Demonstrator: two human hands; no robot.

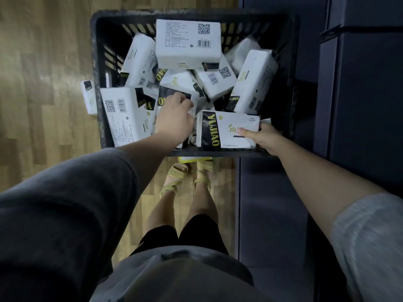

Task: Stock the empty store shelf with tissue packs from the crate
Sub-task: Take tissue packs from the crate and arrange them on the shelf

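A black plastic crate (292,62) stands on the floor in front of me, filled with several white tissue packs with black and yellow labels. My right hand (262,137) grips the right end of one tissue pack (224,130) lying flat at the crate's near edge. My left hand (174,118) reaches into the middle of the crate, its fingers curled on another pack (172,93) with a black label. A large pack (188,43) lies on top at the back.
The dark blue shelf unit (359,105) runs along the right side. One loose pack (88,97) lies on the wooden floor (43,83) left of the crate. My feet in yellow sandals stand just behind the crate's near wall.
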